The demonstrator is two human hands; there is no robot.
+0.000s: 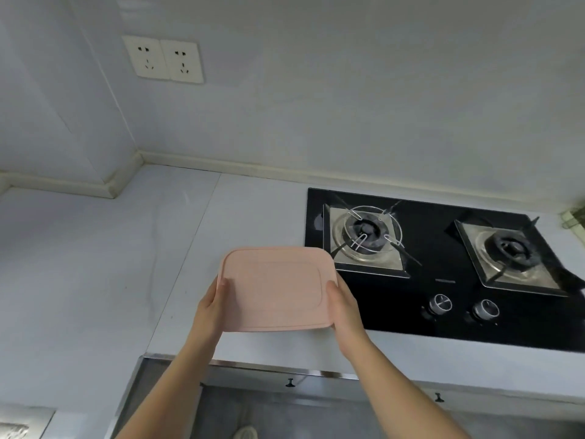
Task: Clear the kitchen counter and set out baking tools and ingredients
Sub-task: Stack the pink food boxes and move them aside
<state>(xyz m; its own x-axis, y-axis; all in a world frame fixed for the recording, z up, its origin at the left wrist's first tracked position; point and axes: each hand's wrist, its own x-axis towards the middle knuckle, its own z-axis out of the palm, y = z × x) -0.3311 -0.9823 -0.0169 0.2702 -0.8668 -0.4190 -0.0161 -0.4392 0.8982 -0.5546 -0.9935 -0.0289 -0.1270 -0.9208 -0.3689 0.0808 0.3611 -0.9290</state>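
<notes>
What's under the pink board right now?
White counter and the black hob border the pink board, gripped by the left hand and right hand. The patch directly beneath it and the fingers under it are hidden.

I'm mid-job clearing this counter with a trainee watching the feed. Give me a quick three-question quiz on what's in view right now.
1. True or false: only one hand holds the pink board.
2. Multiple choice: seen from the head camera, the gas hob lies on which side of the board? A) left B) right C) directly beneath the wall sockets
3. Fill in: the hob's front edge carries ___ control knobs.

Key
1. False: the left hand and the right hand each grip one side edge.
2. B
3. two
</notes>
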